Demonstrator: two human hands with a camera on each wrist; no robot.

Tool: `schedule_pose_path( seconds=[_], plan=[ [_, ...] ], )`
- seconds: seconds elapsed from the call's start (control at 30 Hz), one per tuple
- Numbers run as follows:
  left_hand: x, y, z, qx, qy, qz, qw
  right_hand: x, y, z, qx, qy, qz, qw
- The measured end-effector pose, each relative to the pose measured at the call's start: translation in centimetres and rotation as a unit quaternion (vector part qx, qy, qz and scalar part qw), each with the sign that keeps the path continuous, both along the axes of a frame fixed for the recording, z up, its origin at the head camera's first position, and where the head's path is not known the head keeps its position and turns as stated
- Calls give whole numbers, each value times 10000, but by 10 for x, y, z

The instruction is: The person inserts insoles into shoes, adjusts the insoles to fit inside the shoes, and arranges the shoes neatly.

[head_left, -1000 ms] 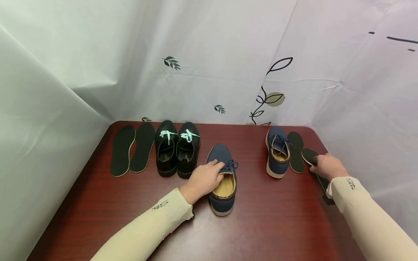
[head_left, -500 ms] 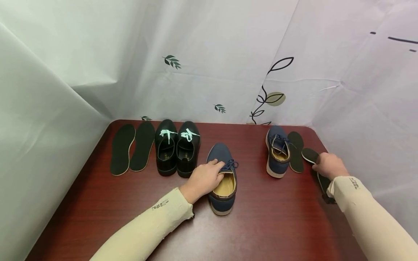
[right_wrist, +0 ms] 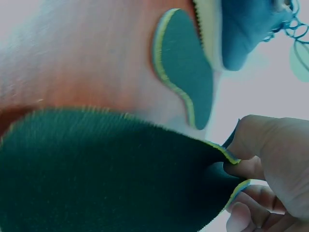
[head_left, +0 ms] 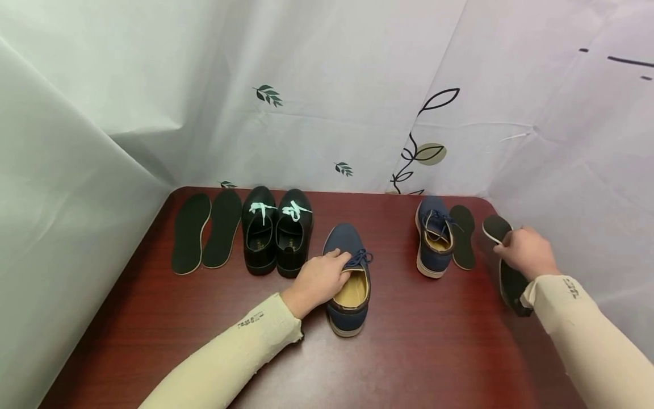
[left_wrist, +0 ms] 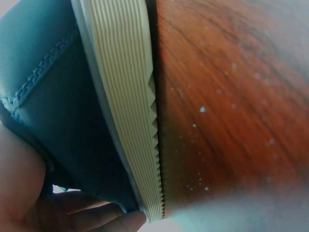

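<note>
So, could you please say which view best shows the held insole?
Right wrist: the insole is large and close. The head view shows it smaller, partly behind the right hand; the left wrist view shows none.

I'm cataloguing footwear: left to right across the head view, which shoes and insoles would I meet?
Leftmost dark insole, second dark insole, left black shoe, right black shoe, navy shoe held by the left hand, second navy shoe, flat insole, insole held by the right hand.
</note>
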State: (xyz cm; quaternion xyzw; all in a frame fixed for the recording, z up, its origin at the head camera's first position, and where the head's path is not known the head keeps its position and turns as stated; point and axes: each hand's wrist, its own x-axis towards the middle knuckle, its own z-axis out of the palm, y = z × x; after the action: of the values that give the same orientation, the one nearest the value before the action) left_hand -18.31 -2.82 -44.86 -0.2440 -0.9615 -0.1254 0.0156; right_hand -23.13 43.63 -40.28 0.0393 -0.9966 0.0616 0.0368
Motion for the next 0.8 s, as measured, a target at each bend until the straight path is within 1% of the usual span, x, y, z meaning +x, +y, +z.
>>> schedule_pose_path(
  seconds=[0.13,0.3,0.47,0.6,0.8],
  plan=[
    [-3,-1,2,88,-65,-48,9999,3,-8,9,-107,241,-21,9996],
    [-5,-2,4,116,-268,-113,9995,9,-20,14,-191,407,-23,9990],
    [-6,-5,4,155,-374,-134,9991,16,-41,22,-313,635,5,9975],
    [-7,-6,2,208,-363,-106,9991,21,-64,31,-379,777,183,9961],
    [-7,-4,-1,187,-229,-135,9995,32,-105,42,-430,1128,762,9898]
  ],
)
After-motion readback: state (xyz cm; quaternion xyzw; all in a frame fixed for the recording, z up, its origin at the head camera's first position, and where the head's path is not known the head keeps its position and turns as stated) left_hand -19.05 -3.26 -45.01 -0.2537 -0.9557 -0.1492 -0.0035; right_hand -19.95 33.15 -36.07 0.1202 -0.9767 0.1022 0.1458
